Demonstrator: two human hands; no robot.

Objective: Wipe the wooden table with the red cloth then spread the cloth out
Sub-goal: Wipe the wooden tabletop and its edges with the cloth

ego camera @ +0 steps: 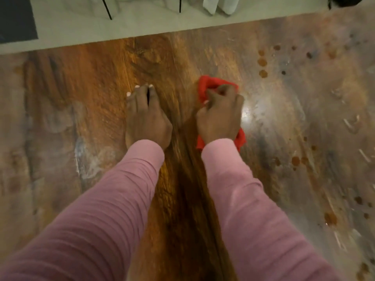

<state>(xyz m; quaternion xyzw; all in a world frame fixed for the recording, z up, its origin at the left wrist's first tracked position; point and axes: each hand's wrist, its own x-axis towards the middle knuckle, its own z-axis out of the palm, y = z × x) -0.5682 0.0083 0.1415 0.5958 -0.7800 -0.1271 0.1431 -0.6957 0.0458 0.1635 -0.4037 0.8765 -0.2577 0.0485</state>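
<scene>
1 red cloth (209,86) is gripped, bunched, in the curled fingers of the R hand (220,116) & pressed onto the wooden table (81,88) right of centre, w/ red showing ahead of the knuckles & behind the wrist. The L hand (146,116), holding nothing, is laid flat on the wood beside it, fingers straight, the 2 hands apart. 2 pink sleeves (113,189) are seen, brown spots (263,73), too blurred for an exact count, are scattered to the right, & 2 thin black legs (107,8) are seen on the pale floor (142,25) beyond.
</scene>
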